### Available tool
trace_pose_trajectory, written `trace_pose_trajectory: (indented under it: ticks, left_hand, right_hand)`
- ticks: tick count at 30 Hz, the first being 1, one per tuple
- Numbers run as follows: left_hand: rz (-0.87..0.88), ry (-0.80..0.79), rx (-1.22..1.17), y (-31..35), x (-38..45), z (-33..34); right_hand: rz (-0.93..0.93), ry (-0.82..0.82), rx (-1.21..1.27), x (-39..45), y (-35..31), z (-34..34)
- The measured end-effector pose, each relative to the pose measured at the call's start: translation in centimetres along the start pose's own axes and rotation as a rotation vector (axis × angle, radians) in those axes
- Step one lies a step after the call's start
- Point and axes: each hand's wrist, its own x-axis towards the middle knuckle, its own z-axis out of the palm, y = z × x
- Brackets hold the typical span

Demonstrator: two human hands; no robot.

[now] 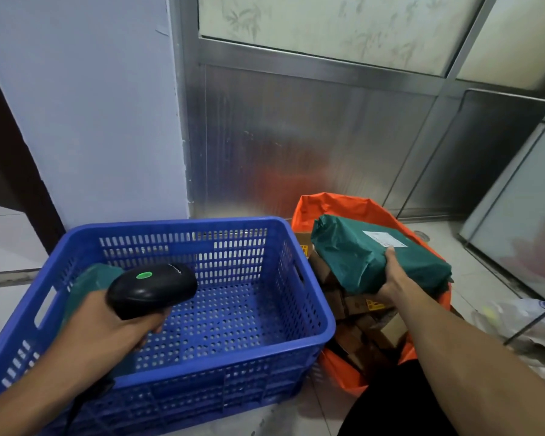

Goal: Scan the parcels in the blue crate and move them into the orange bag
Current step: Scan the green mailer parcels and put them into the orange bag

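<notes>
The step in hand looks like the drop-off: the right hand (390,275) holds a green parcel (375,256) over the mouth of the orange bag (334,206), which stands on the floor touching the right wall of the blue crate (315,297). The thumb lies on the parcel's top face just beside its white label (384,239), and the fingers are tucked out of sight beneath its near edge, so the hand pinches the parcel between thumb and fingers. The parcel sits tilted, its far-left end puckered, above a heap of brown cardboard boxes (356,309) that already fills much of the bag.

The left hand (107,322) is curled round the handle of a black barcode scanner (153,287), held over the near-left part of the crate; a green light shows on top of the scanner head. Whether a finger rests on the trigger cannot be told.

One more green parcel (92,278) leans in the crate's left corner, partly hidden behind the scanner and the left hand. The rest of the crate floor that shows is bare.

Judging by this, the task is close to its end. The next move calls for releasing the held parcel onto the boxes, where it should settle flat rather than slide off the heap, then bringing the right hand back to the crate's left corner to lift the remaining parcel label-up for the scanner.
</notes>
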Motion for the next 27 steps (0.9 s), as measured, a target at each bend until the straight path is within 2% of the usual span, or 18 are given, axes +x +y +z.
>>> trace_pose_trajectory:
  ticks: [3, 6, 8, 9, 11, 13, 16, 22, 27]
  left_hand:
    - [-0.018, -0.022, -0.023, -0.1, 0.1, 0.0]
    - [-0.019, -0.020, -0.029, -0.4, 0.3, 0.2]
    - [-0.016, -0.005, -0.047, -0.5, 0.4, 0.5]
    - [-0.012, 0.000, -0.046, -0.5, 0.3, 0.6]
    - [-0.009, 0.002, -0.043, -0.4, 0.1, 0.8]
    - [-0.012, -0.006, -0.045, -0.3, 0.1, 0.8]
    - [-0.013, -0.012, -0.038, -0.2, 0.0, 0.8]
    - [-0.013, 0.000, -0.045, 0.0, -0.4, 0.6]
    - [-0.022, -0.004, -0.041, 0.0, -0.2, 0.4]
  right_hand:
    - [-0.049, 0.022, -0.044, 7.0, 0.0, -0.9]
    - [-0.099, 0.073, 0.026, 8.4, 0.0, -0.3]
    - [-0.167, 0.206, -0.010, 5.6, -0.1, 0.7]
    - [-0.217, 0.282, -0.071, 3.3, 0.0, 1.3]
    - [-0.354, 0.331, -0.353, -0.2, 0.1, 2.0]
    - [-0.512, 0.322, -0.654, -1.4, 0.4, 2.2]
    - [-0.645, 0.272, -0.877, -0.8, 0.5, 2.6]
    - [-0.668, 0.257, -1.068, -0.6, 1.3, 3.5]
    - [-0.589, 0.272, -1.109, -0.3, 1.6, 3.6]
